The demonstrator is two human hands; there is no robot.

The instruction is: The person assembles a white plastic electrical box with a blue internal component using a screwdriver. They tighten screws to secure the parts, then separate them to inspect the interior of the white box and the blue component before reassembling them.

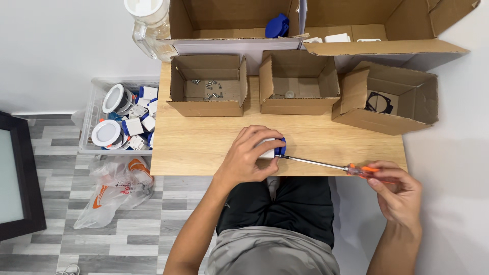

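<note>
My left hand [249, 155] grips a small white and blue plastic part [275, 147] on the near edge of the wooden table [204, 142]. My right hand [397, 191] holds the orange handle of a long screwdriver [326, 164]. Its metal shaft runs leftward and its tip meets the blue side of the part. Most of the part is hidden under my fingers.
Three small open cardboard boxes stand along the table: one with screws [206, 85], one nearly bare [298, 84], one with a black piece [387, 97]. Two bigger boxes [239, 25] sit behind. A clear crate of white and blue parts [122, 117] and a plastic bag [114, 186] are on the floor at left.
</note>
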